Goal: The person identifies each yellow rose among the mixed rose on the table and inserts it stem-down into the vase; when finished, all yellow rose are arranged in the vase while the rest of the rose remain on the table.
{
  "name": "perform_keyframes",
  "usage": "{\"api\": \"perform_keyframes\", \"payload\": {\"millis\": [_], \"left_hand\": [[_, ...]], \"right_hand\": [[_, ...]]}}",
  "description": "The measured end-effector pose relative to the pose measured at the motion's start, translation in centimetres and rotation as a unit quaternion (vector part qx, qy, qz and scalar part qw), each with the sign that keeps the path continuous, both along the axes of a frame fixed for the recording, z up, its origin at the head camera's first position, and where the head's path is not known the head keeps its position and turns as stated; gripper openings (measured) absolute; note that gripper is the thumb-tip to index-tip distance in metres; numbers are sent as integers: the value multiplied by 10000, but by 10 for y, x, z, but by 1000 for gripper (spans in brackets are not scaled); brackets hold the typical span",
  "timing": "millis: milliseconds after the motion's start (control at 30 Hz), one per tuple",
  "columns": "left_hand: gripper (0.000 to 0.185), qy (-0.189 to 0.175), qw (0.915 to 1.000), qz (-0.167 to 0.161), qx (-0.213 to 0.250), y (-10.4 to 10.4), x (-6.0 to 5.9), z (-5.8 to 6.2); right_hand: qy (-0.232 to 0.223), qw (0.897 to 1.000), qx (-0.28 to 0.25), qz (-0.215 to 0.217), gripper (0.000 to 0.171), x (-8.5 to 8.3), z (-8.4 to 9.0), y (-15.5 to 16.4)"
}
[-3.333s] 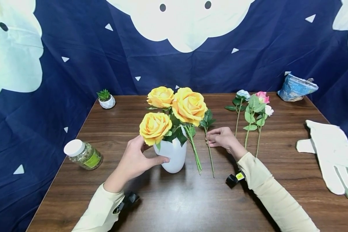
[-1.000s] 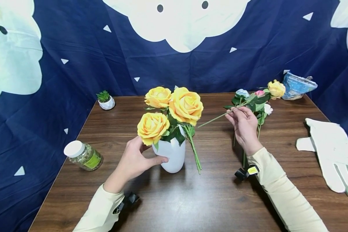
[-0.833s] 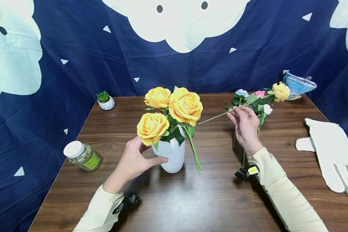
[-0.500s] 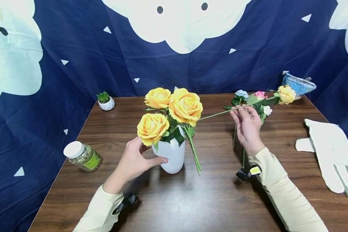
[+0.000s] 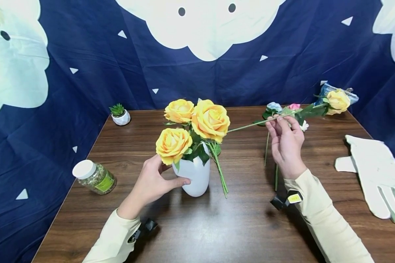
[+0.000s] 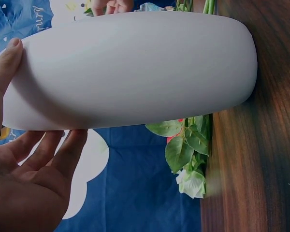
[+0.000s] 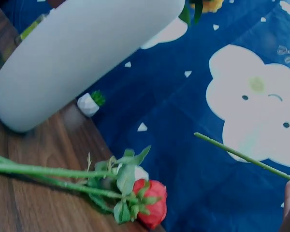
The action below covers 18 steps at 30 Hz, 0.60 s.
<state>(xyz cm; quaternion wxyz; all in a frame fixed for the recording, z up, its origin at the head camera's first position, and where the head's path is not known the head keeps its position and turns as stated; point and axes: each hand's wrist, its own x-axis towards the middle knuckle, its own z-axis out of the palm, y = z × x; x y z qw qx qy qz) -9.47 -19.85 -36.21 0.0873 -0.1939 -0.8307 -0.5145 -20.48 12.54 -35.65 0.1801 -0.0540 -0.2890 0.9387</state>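
My left hand (image 5: pixel 155 179) grips the side of a white vase (image 5: pixel 197 179), which stands on the table with three large yellow roses (image 5: pixel 210 119) in it. With its fingertips, my right hand (image 5: pixel 288 148) pinches the stem of a smaller yellow rose (image 5: pixel 338 101). This rose is held up in the air, its bloom tilted to the right and its stem end pointing toward the vase. In the right wrist view, the bare stem end (image 7: pixel 241 155) is apart from the vase. A red rose (image 7: pixel 152 203) and a white flower (image 6: pixel 191 183) lie behind the vase.
Blue (image 5: pixel 274 106), pink (image 5: pixel 294 106) and white (image 5: pixel 304 126) flowers lie beyond my right hand. White gloves (image 5: pixel 375 171) lie at the right, and a blue bag (image 5: pixel 353 98) at the back right. A lidded jar (image 5: pixel 95 176) and a potted succulent (image 5: pixel 120 115) stand at the left.
My right hand has lifted the smaller yellow rose from beside the vase and moved right and up; its bloom has swung out to the right. My left hand keeps its grip on the vase.
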Motion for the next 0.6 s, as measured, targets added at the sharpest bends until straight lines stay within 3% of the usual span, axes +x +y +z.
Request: {"api": "perform_keyframes", "payload": {"millis": [600], "left_hand": [[78, -19, 10000, 10, -38, 0, 0, 0]], "right_hand": [[580, 9969, -518, -106, 16, 47, 48, -11]]}}
